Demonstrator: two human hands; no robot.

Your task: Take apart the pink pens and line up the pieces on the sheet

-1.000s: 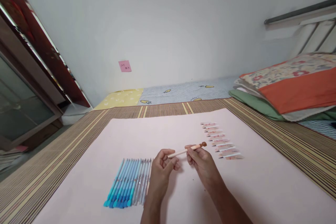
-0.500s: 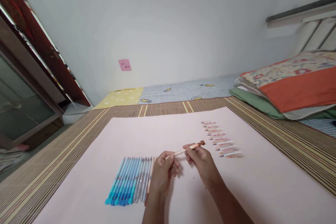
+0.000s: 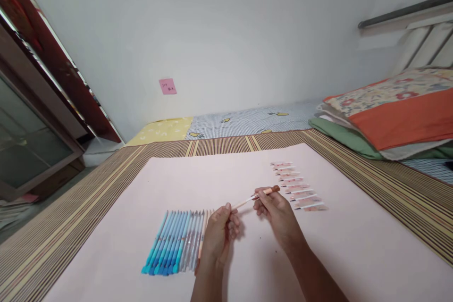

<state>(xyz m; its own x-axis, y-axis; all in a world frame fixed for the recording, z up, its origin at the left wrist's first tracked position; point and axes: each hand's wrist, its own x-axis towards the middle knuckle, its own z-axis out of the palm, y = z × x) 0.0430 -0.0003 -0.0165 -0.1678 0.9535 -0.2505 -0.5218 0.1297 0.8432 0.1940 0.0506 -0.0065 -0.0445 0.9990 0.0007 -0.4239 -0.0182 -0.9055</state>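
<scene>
A slim peach pen (image 3: pixel 240 204) with a brown end is held in the air between my two hands. My left hand (image 3: pixel 216 236) pinches its lower barrel. My right hand (image 3: pixel 279 214) is closed around the upper part, below the brown end. A thin whitish length shows between the two grips, so the pen looks partly drawn apart. Beside my left hand lies a row of blue pens (image 3: pixel 165 243), then clear greyish pens (image 3: pixel 190 241) and peach pens (image 3: pixel 203 231), partly hidden by that hand. White dark-tipped refills (image 3: pixel 302 198) with pinkish patterned pieces lie beyond my right hand.
Everything lies on a pale pink sheet (image 3: pixel 198 174) over a striped mat (image 3: pixel 109 177). Two small dark specks are on the sheet. Folded bedding (image 3: pixel 399 122) is piled at right. A white wall (image 3: pixel 226 37) with a pink note (image 3: pixel 167 86) stands behind.
My right hand has moved slightly right and up with the brown-ended part, and my left hand slightly left. A thin whitish length now shows between the pen's parts.
</scene>
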